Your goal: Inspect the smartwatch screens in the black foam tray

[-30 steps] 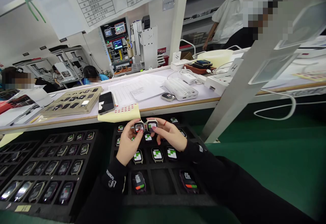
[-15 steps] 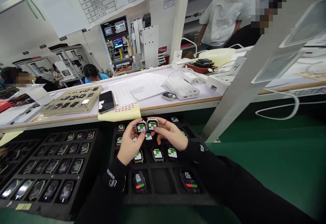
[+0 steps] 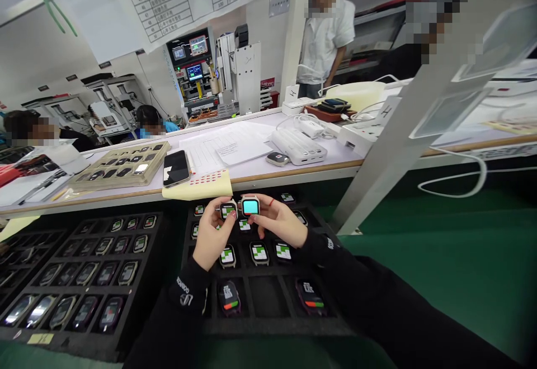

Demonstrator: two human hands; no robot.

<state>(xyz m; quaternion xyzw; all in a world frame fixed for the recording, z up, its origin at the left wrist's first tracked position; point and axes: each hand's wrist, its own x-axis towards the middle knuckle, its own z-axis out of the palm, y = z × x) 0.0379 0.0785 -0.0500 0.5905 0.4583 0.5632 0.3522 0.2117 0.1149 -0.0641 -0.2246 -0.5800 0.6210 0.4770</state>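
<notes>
My left hand [image 3: 215,236] is closed around a smartwatch [image 3: 227,211] without a strap, its screen showing a green and white grid. Close beside it, my right hand [image 3: 280,218] grips a second strapless smartwatch [image 3: 250,207] with a pale case. That one's screen is cyan with a red strip at the bottom. Both are held above a black foam tray [image 3: 268,327], where several more watch bodies lie in square slots. Among these, a watch [image 3: 259,252] shows a green and white grid, and a purple-edged watch [image 3: 311,296] has a dark screen with text and a coloured bar.
Another black foam tray [image 3: 62,335] full of watches lies to the left. On the bench behind are a phone [image 3: 176,168], a clear tray of watches [image 3: 119,166], papers [image 3: 235,142] and a white power bank [image 3: 298,146]. A slanted metal post [image 3: 390,128] rises at right.
The right-hand watch's screen has gone from the green and white grid to cyan with red. My hands have parted slightly. A person in the background has moved left.
</notes>
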